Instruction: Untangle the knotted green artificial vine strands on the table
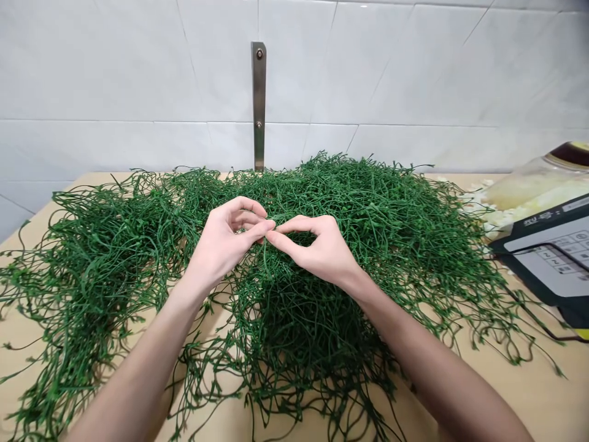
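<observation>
A large tangled heap of thin, curly green stems (368, 202) with small forked tips covers much of the table; it looks like artificial greenery. Above the middle of the heap, my left hand (230, 236) has its thumb and index finger pinched, the other fingers curled. My right hand (317, 245) meets it fingertip to fingertip, thumb and index finger also pinched. From between the touching fingertips a green stem (265, 255) seems to hang down, its upper end hidden by the fingers. A darker clump of stems (317, 325) lies in shadow below my hands.
The wooden table (552, 393) stands against a white tiled wall (138, 61). A metal bracket (259, 104) is fixed upright on the wall. At the right lie a black-edged printed package (552, 245), a clear container with a dark lid (529, 184) and pale yellowish pieces (483, 202).
</observation>
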`<state>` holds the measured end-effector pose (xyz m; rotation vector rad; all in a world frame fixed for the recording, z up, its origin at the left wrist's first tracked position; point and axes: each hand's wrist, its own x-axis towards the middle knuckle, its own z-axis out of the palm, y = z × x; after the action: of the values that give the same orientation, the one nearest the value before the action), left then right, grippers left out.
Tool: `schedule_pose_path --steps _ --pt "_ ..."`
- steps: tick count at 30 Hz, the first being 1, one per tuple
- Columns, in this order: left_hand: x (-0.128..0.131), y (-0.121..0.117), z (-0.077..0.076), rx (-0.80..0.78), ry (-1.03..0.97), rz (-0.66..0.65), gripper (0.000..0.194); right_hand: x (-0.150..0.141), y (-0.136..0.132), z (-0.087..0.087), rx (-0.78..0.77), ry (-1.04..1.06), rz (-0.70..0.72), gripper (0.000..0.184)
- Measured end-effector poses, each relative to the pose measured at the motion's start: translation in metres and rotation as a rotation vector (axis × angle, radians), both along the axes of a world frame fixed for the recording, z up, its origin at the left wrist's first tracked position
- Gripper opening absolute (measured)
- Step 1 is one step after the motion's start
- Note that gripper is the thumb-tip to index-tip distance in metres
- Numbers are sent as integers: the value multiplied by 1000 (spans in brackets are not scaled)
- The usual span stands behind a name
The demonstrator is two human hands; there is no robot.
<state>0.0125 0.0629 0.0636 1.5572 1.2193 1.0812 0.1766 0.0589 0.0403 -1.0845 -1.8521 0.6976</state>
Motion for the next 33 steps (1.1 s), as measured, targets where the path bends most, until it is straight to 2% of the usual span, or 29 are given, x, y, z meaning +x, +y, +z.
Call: schedule_pose_path --steps 7,12,18,21,24,26,33 --pt "-3 -2 6 -54 -4 -99 17 7 10 -3 -141 102 67 19" --pt "-4 -1 5 -10 40 -127 21 9 11 -3 -203 108 54 31" --pt "-1 -2 2 -9 69 -88 22 8 11 -1 -161 15 60 20" --pt "3 -2 2 -21 81 -112 19 8 13 -3 -187 56 63 19" --pt "5 -3 1 -44 124 -167 13 8 14 -6 -215 72 82 19" --pt "5 -3 0 -46 160 -213 9 9 14 -6 -174 25 99 19" --pt "1 -8 2 84 335 -340 8 11 11 -2 -42 -140 167 22"
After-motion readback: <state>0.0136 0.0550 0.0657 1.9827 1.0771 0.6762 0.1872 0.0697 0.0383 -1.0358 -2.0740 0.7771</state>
